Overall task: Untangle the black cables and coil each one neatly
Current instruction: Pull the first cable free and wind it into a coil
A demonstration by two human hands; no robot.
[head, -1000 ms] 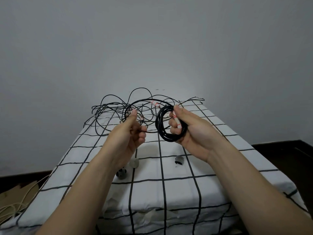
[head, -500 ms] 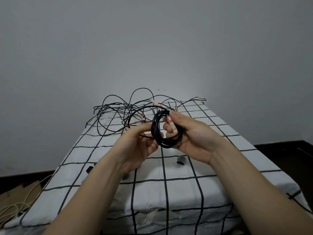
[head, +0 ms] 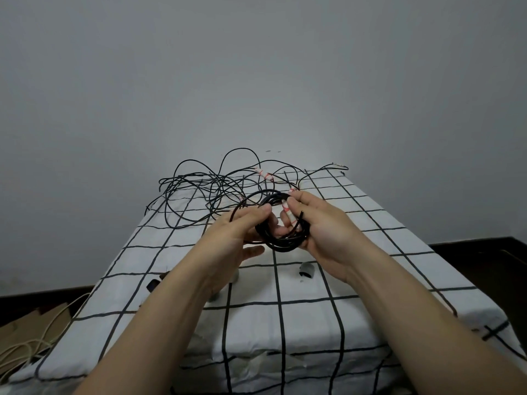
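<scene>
Left hand point(head: 242, 235) has closed in on coil point(head: 286, 244), fingers curled over its loose loop, thumb out. Right hand point(head: 323, 228) grips coil's right side. Coil held above cloth point(head: 399, 238) mid-width, well apart from both side edges. Tangle point(head: 211, 189) lies at far edge. Small grey piece point(head: 306, 270) on cloth nearer.

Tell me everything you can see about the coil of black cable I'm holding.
The black cable coil is thin, smooth-looking cable wound in several round loops. One wider loop stands out at its upper left. It stands roughly upright above the checked cloth, off the table. The right hand grips its right side and the left hand holds its left, fingers reaching through. A white-and-red tape tag sits by the right fingertips.
</scene>
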